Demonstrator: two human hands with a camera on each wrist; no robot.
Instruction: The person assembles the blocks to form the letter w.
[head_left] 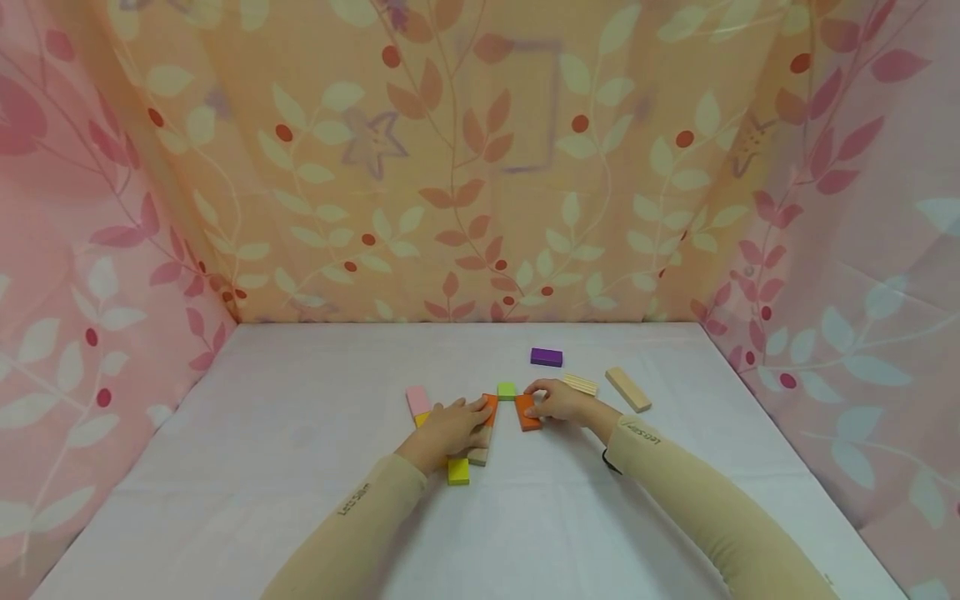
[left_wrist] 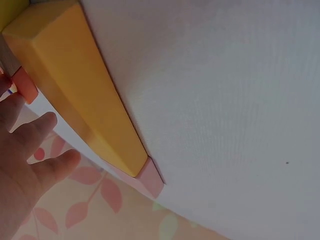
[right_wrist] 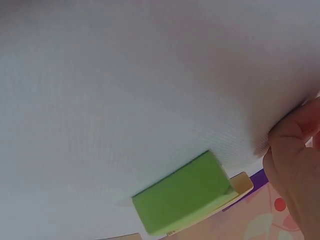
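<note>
In the head view my left hand (head_left: 447,433) reaches over the blocks, fingers extended onto an orange block (head_left: 491,406). That block lies in line with a greyish wooden block (head_left: 478,457); the thumb is hard to make out. My right hand (head_left: 564,402) pinches a second orange block (head_left: 527,415) from its right side. A light green block (head_left: 507,391) sits at the far end between the two orange ones. Under the left hand, a long yellow-orange block (left_wrist: 80,90) adjoins a pink block (left_wrist: 150,179) in the left wrist view. The right fingertips are partly cut off in the right wrist view.
A purple block (head_left: 547,357), a ribbed pale block (head_left: 581,384) and a plain wooden block (head_left: 628,390) lie farther right. By the left wrist is a yellow block (head_left: 458,472). A green block (right_wrist: 185,195) shows in the right wrist view. Patterned curtains surround the white table.
</note>
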